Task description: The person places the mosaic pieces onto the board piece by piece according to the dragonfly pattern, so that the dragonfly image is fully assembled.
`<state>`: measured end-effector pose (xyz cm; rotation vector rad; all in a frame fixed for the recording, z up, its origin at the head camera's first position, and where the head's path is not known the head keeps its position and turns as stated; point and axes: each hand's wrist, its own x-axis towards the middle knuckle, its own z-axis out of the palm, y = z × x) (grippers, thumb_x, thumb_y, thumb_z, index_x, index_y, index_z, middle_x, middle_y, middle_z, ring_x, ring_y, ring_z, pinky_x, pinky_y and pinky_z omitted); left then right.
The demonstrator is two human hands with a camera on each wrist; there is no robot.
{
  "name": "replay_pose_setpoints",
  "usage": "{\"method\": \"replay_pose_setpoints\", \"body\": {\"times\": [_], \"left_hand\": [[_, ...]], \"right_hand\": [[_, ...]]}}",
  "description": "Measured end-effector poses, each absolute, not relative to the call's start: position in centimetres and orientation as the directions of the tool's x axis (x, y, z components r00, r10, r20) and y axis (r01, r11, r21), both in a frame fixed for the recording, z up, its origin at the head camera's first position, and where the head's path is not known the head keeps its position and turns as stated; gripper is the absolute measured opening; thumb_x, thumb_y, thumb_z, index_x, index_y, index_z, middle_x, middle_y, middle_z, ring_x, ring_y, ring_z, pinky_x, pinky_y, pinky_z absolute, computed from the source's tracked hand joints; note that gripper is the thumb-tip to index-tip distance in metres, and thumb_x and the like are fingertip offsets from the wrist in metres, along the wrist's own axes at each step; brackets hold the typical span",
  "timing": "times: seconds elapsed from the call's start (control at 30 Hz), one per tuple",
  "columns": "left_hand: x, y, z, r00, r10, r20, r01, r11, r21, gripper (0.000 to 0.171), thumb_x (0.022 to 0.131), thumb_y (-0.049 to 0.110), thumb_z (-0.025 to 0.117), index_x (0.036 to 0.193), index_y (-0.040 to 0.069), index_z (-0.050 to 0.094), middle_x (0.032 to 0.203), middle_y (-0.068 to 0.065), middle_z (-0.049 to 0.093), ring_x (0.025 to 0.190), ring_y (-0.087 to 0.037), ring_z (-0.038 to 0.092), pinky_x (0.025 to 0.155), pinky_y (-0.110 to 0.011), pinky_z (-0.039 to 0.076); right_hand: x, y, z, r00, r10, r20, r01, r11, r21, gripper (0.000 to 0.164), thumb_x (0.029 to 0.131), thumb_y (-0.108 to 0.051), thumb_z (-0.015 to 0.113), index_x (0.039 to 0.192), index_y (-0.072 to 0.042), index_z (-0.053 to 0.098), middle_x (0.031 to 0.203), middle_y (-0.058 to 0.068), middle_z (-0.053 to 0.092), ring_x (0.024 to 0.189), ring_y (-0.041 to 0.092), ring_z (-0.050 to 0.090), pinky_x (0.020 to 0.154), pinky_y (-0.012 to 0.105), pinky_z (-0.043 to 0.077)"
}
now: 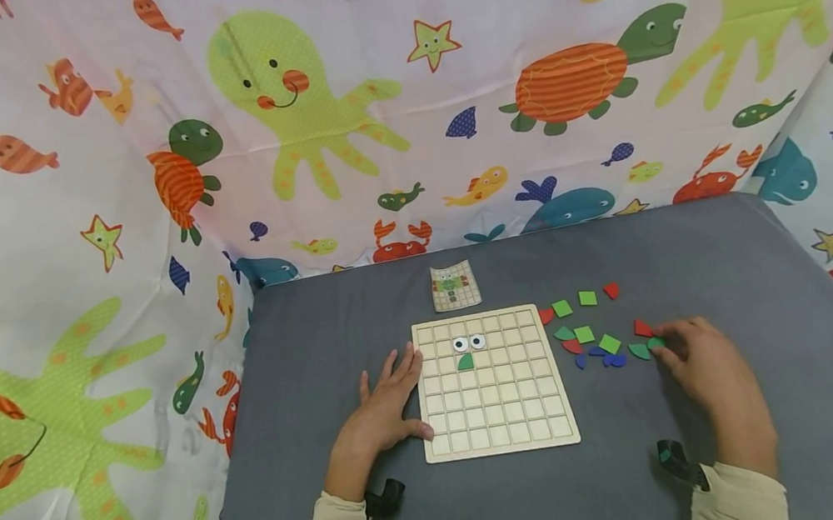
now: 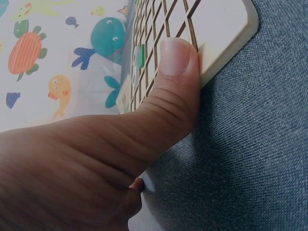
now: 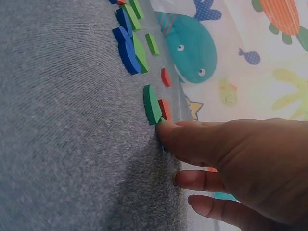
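Note:
A wooden grid board (image 1: 491,403) lies on the table, with two googly-eye pieces (image 1: 469,343) and a green leaf-shaped piece (image 1: 465,362) in its upper cells. At the board's left edge rests my left hand (image 1: 382,414), fingers spread; its thumb (image 2: 175,60) lies over the rim in the left wrist view. My right hand (image 1: 713,369) pinches a small green piece (image 1: 655,343) between thumb and index finger, mostly covered by the thumb in the right wrist view. Beside it lie another green curved piece (image 3: 152,105) and a red piece (image 3: 164,109).
Several loose green squares (image 1: 583,334), blue pieces (image 1: 614,361) and red pieces (image 1: 611,291) are scattered right of the board. Behind the board lies a small pattern card (image 1: 455,286). A printed curtain (image 1: 368,72) encloses the back and sides of the grey table (image 1: 304,346).

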<state>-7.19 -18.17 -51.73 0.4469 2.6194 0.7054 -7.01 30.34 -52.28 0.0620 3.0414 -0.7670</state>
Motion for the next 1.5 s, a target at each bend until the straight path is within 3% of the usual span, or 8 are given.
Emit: {"method": "replay_pose_setpoints", "body": {"times": [0.47, 0.8, 1.07, 1.17, 1.37, 1.5], "left_hand": [[-7.2, -18.2, -51.8, -0.871, 0.397, -0.29, 0.199, 0.824, 0.53, 0.122, 0.077, 0.038, 0.091, 0.171, 0.016, 0.017, 0.178, -0.002, 0.006, 0.164, -0.034, 0.001, 0.121, -0.077, -0.001], [-7.4, -18.2, -51.8, -0.867, 0.406, -0.291, 0.208, 0.823, 0.528, 0.122, 0.078, 0.038, 0.091, 0.172, 0.016, 0.016, 0.178, -0.002, 0.005, 0.164, -0.034, 0.0, 0.121, -0.077, -0.002], [-7.3, -18.3, -52.1, -0.869, 0.399, -0.291, 0.205, 0.828, 0.521, 0.124, 0.077, 0.039, 0.091, 0.172, 0.016, 0.015, 0.178, -0.002, 0.005, 0.164, -0.034, 0.001, 0.121, -0.078, -0.001], [-7.3, -18.3, -52.1, -0.87, 0.393, -0.296, 0.2, 0.833, 0.516, 0.124, 0.077, 0.039, 0.092, 0.172, 0.017, 0.015, 0.178, -0.002, 0.005, 0.164, -0.033, 0.001, 0.121, -0.077, -0.001], [-7.3, -18.2, -51.9, -0.87, 0.394, -0.296, 0.198, 0.829, 0.524, 0.124, 0.077, 0.038, 0.091, 0.172, 0.017, 0.015, 0.178, -0.002, 0.005, 0.164, -0.034, 0.001, 0.122, -0.076, -0.002], [-7.3, -18.2, -51.9, -0.87, 0.393, -0.296, 0.2, 0.832, 0.517, 0.124, 0.076, 0.038, 0.091, 0.172, 0.016, 0.015, 0.178, -0.002, 0.005, 0.164, -0.034, 0.001, 0.122, -0.076, -0.001]], "right_hand": [[-7.2, 30.4, -52.8, -0.995, 0.058, -0.078, 0.089, 0.856, -0.509, 0.033, 0.097, -0.02, 0.079, 0.111, 0.005, 0.062, 0.103, 0.023, 0.058, 0.09, 0.036, 0.057, 0.072, 0.051, 0.05], [-7.0, 29.2, -51.8, -0.999, 0.034, -0.025, 0.042, 0.863, -0.503, 0.03, 0.098, -0.017, 0.078, 0.121, 0.001, 0.072, 0.115, 0.025, 0.066, 0.099, 0.043, 0.062, 0.079, 0.062, 0.051], [-7.9, 25.5, -50.0, -0.999, 0.03, 0.038, 0.005, 0.842, -0.54, 0.027, 0.098, -0.025, 0.08, 0.116, -0.006, 0.073, 0.098, 0.012, 0.074, 0.081, 0.024, 0.062, 0.066, 0.036, 0.048], [-8.4, 23.9, -49.7, -0.999, 0.01, 0.032, -0.009, 0.831, -0.557, 0.026, 0.097, -0.026, 0.081, 0.114, -0.007, 0.073, 0.097, 0.01, 0.072, 0.078, 0.023, 0.06, 0.064, 0.035, 0.047], [-9.2, 21.5, -49.7, -0.997, -0.048, 0.06, -0.074, 0.812, -0.579, 0.022, 0.095, -0.025, 0.083, 0.112, -0.012, 0.077, 0.113, 0.011, 0.06, 0.086, 0.026, 0.055, 0.067, 0.039, 0.046], [-9.6, 20.2, -49.6, -0.996, -0.082, 0.043, -0.091, 0.791, -0.605, 0.02, 0.096, -0.025, 0.081, 0.112, -0.013, 0.076, 0.104, 0.007, 0.062, 0.078, 0.023, 0.055, 0.062, 0.036, 0.046]]}}
